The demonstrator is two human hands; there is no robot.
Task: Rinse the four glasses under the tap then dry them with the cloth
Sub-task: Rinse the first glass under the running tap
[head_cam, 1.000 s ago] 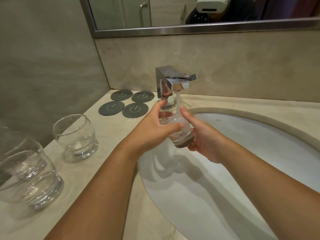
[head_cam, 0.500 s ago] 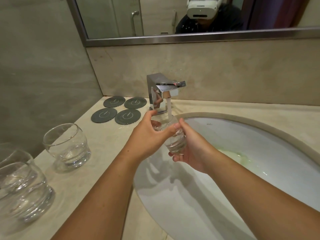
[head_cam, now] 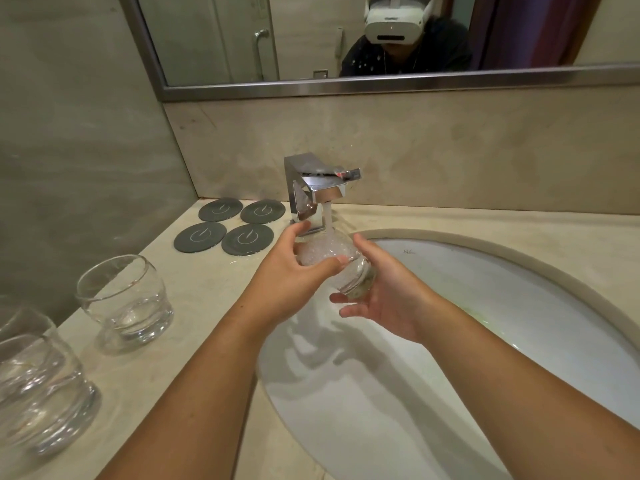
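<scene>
Starting at the left edge of the surface [head_cam: 207, 306]: two clear tumblers sit close together. The front glass [head_cam: 41, 396] is by the near-left corner and the back glass [head_cam: 24, 327] is just behind it, partly hidden, so I can't tell if they touch. Both are upright. Further along the left edge, toward the back, the third glass [head_cam: 126, 301] stands upright on its own, apart from that pair.

In the back-left corner four dark round coasters [head_cam: 247, 239] lie flat in a two-by-two block, nearly touching each other. Just right of them, at the back edge, is the boxy chrome tap [head_cam: 322, 188]. It's running, with a white stream of water [head_cam: 327, 218] dropping straight into the held glass [head_cam: 329, 258]. That glass is over the back-left part of the sink [head_cam: 519, 306], right under the spout, tipped a little, and full of frothy bubbles.

The left hand [head_cam: 287, 282] grips it from the left, with the thumb across the near face and the other digits curled round the far side. The right hand [head_cam: 394, 299] cradles it from the right and below. Its thumb is up against the side of the glass and its fingers [head_cam: 349, 310] are fairly straight and loosely apart under the base, not wrapped round it.

The white oval sink is set into the surface and fills the right half. Above the back wall a metal-framed mirror [head_cam: 214, 39] shows the person in a dark top wearing a white headset [head_cam: 391, 20].
</scene>
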